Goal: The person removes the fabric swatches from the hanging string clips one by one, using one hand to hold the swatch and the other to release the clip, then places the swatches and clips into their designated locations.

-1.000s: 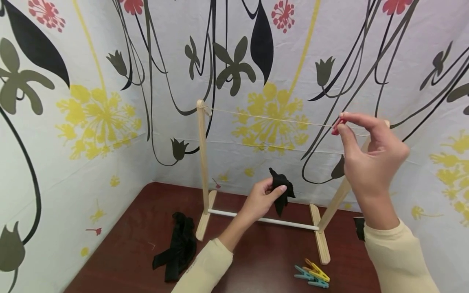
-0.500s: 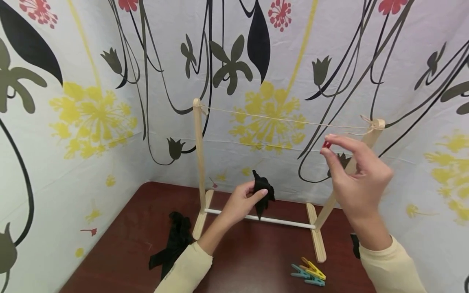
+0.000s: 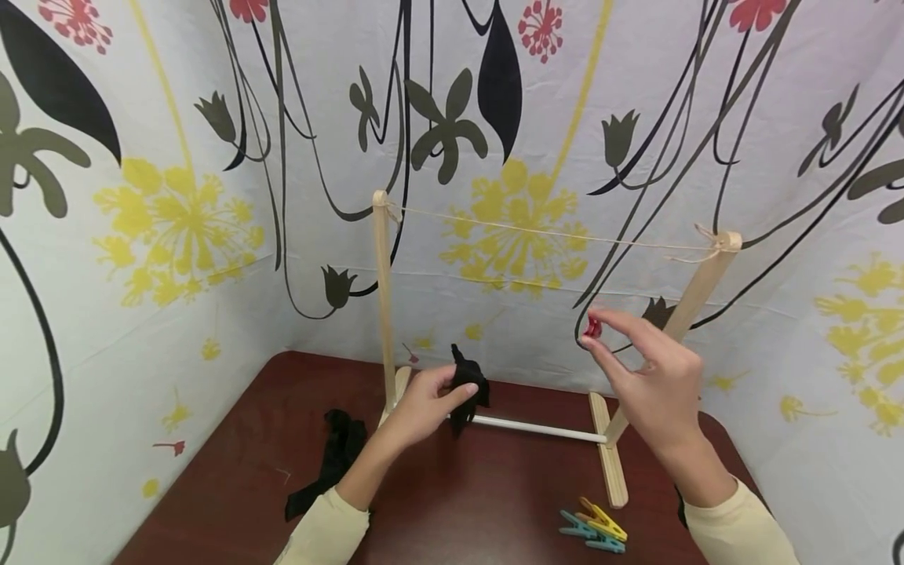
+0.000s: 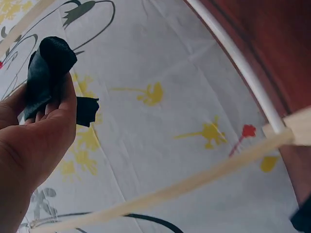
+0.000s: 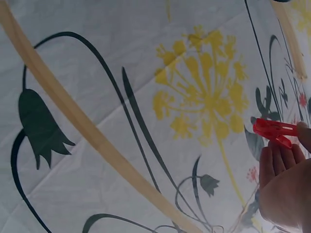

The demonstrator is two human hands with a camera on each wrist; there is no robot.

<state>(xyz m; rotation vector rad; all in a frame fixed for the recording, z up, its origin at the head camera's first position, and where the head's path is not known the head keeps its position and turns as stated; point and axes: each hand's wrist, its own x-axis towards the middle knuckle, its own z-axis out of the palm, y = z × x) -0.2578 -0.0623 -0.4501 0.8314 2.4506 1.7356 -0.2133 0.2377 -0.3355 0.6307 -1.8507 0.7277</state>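
Note:
My left hand (image 3: 424,404) grips a bunched piece of black cloth (image 3: 468,386) above the white crossbar of a small wooden stand. In the left wrist view the black cloth (image 4: 48,73) is rolled over at its top, and a flap hangs out beyond the fingers. My right hand (image 3: 657,377) pinches a red clothespin (image 3: 593,323) between thumb and forefinger, below and in front of the string (image 3: 537,229) tied between the stand's two posts. The right wrist view shows the red clothespin (image 5: 274,130) from the side, apart from the string.
Several blue and yellow clothespins (image 3: 596,527) lie in a pile at the front right of the dark red table (image 3: 452,502). More black cloth (image 3: 332,463) lies at the left, partly behind the left forearm. The stand's right post (image 3: 695,294) rises behind the right hand.
The right hand has come down and left from the string, still pinching the red clothespin. The left hand has moved left and slightly down with the black cloth.

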